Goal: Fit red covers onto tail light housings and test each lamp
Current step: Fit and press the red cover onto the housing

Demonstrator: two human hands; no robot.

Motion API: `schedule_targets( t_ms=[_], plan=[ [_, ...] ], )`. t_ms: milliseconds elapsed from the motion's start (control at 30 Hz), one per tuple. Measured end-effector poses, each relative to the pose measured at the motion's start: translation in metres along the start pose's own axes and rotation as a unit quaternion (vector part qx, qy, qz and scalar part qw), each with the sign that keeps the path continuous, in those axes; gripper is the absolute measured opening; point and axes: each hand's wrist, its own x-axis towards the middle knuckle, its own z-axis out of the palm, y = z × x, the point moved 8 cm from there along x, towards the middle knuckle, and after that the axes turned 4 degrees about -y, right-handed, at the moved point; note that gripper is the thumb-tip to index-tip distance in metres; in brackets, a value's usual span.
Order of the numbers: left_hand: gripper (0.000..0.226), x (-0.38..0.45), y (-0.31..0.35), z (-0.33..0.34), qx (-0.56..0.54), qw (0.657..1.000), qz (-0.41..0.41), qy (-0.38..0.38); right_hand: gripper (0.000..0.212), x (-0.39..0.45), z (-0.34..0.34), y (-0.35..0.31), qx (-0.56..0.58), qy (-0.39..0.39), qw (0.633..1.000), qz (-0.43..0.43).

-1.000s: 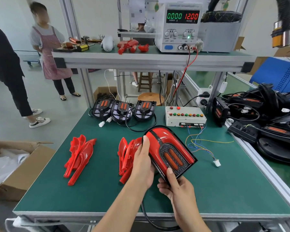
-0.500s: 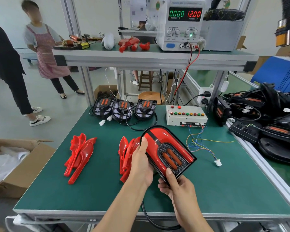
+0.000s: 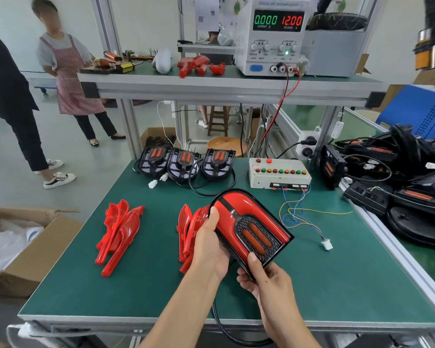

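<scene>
A tail light [image 3: 251, 223] with a red cover fitted on its black housing is held tilted above the green table [image 3: 337, 285]. My left hand [image 3: 210, 244] grips its left edge, thumb on the red cover. My right hand [image 3: 264, 280] grips the lower corner, thumb on the black grille. Its black cable hangs down past the table's front edge. Two piles of loose red covers lie on the table, one [image 3: 119, 233] at the left and one [image 3: 187, 229] just behind my left hand. Three bare black housings [image 3: 185, 163] stand in a row at the back.
A white test box [image 3: 278, 173] with coloured buttons sits at the back right, its thin wires ending in a white plug [image 3: 327, 245]. A power supply [image 3: 271, 36] reads 0.000 and 12.00. Black lamps [image 3: 399, 182] pile up at right. Two people stand at left, a cardboard box [image 3: 33, 249] nearby.
The tail light has stayed almost in place in both hands. My view has shifted slightly; the person in the apron moved a little.
</scene>
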Motion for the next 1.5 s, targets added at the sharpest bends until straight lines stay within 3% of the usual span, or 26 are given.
schedule_targets(
  t_ms=[633,933,1233,1400,1500],
  plan=[
    [0.069,0.004,0.0,-0.001,0.031,0.999,0.026,-0.032,0.052,-0.004,0.003,-0.003,0.003,0.008,1.0,0.013],
    [0.057,0.002,0.006,-0.006,0.077,0.992,0.098,0.015,0.054,-0.007,0.003,-0.005,-0.024,0.008,1.0,-0.003],
    [0.068,-0.007,-0.002,0.004,0.102,0.989,0.103,-0.01,0.054,-0.007,0.003,-0.006,0.001,0.016,1.0,0.007],
    [0.048,-0.016,-0.026,0.009,0.264,0.959,0.09,-0.058,0.056,-0.008,0.002,-0.006,0.03,0.028,0.999,0.029],
    [0.034,-0.016,-0.018,0.006,0.32,0.938,0.128,-0.047,0.058,-0.013,0.003,-0.009,-0.039,0.015,0.996,0.077]
  ],
)
